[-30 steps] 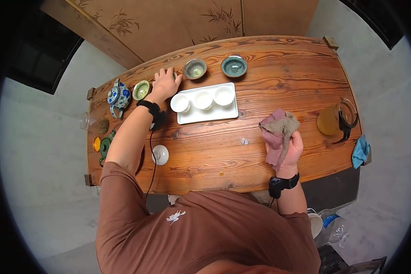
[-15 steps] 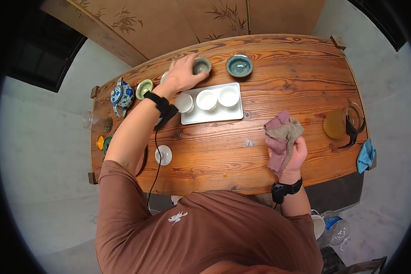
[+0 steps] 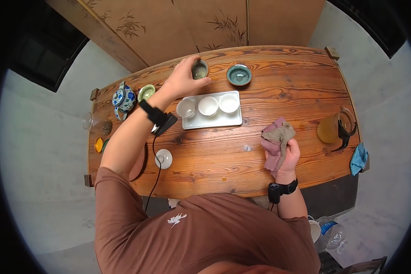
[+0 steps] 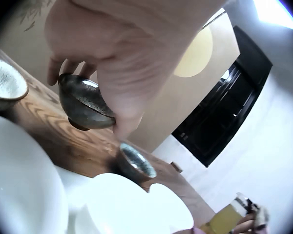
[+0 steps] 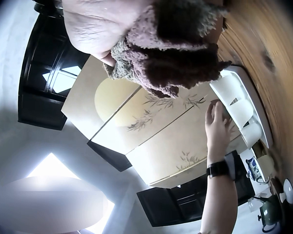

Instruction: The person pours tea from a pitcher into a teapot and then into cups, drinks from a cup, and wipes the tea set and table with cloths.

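At the far side of the table, my left hand (image 3: 182, 81) grips the rim of a dark grey-green tea cup (image 3: 200, 71) between thumb and fingers. The left wrist view has this cup (image 4: 85, 105) tilted and held up over the wood. A teal cup (image 3: 239, 75) stands just right of it. Nearer me, three white cups (image 3: 208, 106) sit on a white rectangular tray (image 3: 235, 121). My right hand (image 3: 291, 157) holds a crumpled pink and grey-brown cloth (image 3: 274, 145) over the right half of the table.
A blue-and-white teapot (image 3: 123, 98) and a light green cup (image 3: 146, 92) stand at the left. A small white lid-like piece (image 3: 164, 159) lies near me, by a cable from my left wrist. At right are a glass pitcher (image 3: 328, 131) of amber liquid and a blue cloth (image 3: 359, 160).
My left hand has moved right, from the small cup beside the light green one to the grey-green cup, and now grips it. The right hand keeps holding the cloth in much the same place.
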`<action>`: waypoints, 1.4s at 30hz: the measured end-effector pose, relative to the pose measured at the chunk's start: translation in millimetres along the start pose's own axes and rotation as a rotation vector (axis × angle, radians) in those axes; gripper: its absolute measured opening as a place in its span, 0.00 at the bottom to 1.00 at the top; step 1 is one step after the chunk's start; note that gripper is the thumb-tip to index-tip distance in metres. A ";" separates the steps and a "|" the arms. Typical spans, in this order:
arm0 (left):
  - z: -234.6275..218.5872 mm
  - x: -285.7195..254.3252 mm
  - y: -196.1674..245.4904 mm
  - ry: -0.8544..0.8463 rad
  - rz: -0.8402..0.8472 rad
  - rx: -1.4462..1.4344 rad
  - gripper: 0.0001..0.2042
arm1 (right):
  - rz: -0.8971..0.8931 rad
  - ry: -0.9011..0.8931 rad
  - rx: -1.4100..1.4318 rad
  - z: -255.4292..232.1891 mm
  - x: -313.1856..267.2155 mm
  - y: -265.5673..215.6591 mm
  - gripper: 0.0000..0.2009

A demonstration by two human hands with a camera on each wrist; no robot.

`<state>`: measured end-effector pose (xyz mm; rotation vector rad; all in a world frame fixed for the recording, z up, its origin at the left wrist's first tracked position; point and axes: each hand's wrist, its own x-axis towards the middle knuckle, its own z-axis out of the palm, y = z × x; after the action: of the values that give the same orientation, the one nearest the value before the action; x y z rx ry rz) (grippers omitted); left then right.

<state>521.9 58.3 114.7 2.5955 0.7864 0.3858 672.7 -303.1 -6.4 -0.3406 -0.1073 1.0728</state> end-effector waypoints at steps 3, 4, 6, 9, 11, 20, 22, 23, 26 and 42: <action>-38.5 -48.8 39.3 0.020 0.031 -0.346 0.40 | -0.028 0.042 -0.103 9.4 1.0 3.6 0.21; -46.2 -68.0 50.3 0.018 0.032 -0.469 0.39 | -0.046 0.037 -0.167 10.0 1.9 4.6 0.20; -51.5 -106.9 66.6 -0.023 0.048 -0.815 0.37 | -0.083 -0.057 -0.277 10.4 4.7 7.9 0.17; -48.7 -158.2 90.2 -0.025 0.048 -1.012 0.35 | -0.164 -0.173 -0.495 24.2 5.0 10.1 0.13; -34.9 -178.7 93.8 -0.011 0.062 -1.124 0.32 | -0.253 -0.045 -0.739 62.5 -9.2 27.3 0.10; -4.3 -220.8 113.5 0.032 0.210 -1.030 0.34 | -0.974 -0.606 -1.338 172.5 -33.7 63.7 0.10; -4.1 -225.8 112.9 0.059 0.286 -1.068 0.34 | -0.989 -0.555 -1.340 174.8 -24.7 66.5 0.09; -6.2 -228.9 114.2 0.059 0.305 -1.075 0.34 | -0.856 -0.498 -1.302 176.7 -19.1 68.4 0.08; -0.8 -234.2 124.0 0.079 0.154 -1.382 0.30 | -0.634 -0.376 -1.156 183.6 -17.3 78.0 0.08; -3.0 -231.0 133.4 0.072 -0.044 -2.013 0.31 | -0.450 -0.442 -1.033 173.8 -23.0 91.2 0.10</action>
<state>397.5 -175.8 143.9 0.6608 0.1185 0.6980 541.4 -245.5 129.7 -0.9450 -1.1040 0.5502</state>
